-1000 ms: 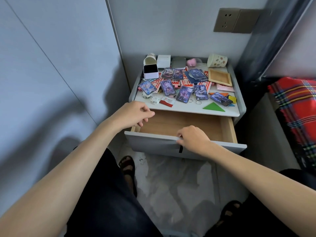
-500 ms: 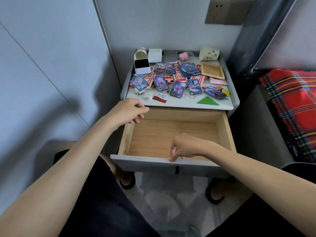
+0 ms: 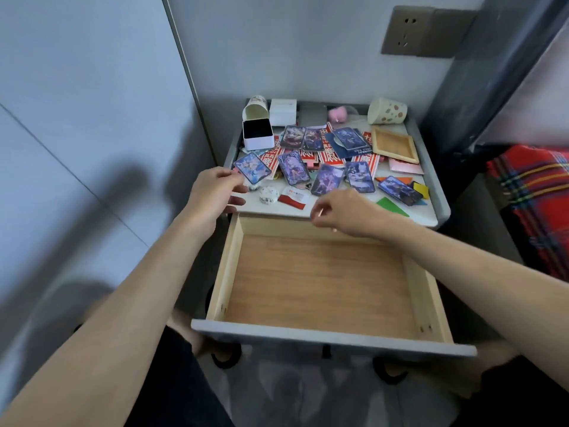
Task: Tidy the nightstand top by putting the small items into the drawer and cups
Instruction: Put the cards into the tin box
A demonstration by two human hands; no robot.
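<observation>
Left hand (image 3: 215,192) out over the near left corner of the nightstand top (image 3: 426,215), fingers loosely spread and holding nothing, tips just beside the leftmost picture card (image 3: 252,167), perhaps brushing its near edge, though too blurred to call. Right hand (image 3: 341,214) at the top's near edge, fingers hanging loosely curled, likewise holding nothing, just near of a purple card (image 3: 327,179). Between the hands, a small roll of patterned tape (image 3: 268,194) and a red-and-white tag (image 3: 294,197). Below both wrists, the drawer (image 3: 320,278) pulled well out, wooden floor showing. Farther back, further picture cards (image 3: 294,167) fanned over red printed packets (image 3: 332,155); to the right, a green triangle (image 3: 392,207), a yellow piece (image 3: 420,190) and a shallow wooden tray (image 3: 395,144). Along the far edge, a pale cup (image 3: 255,107) on its side at left, behind an open white box (image 3: 258,134); a closed white box (image 3: 282,111); a pink object (image 3: 337,114); a spotted cup (image 3: 388,110) on its side at right. On the wall above, a socket plate (image 3: 428,32); at far right, a red plaid blanket (image 3: 532,204).
</observation>
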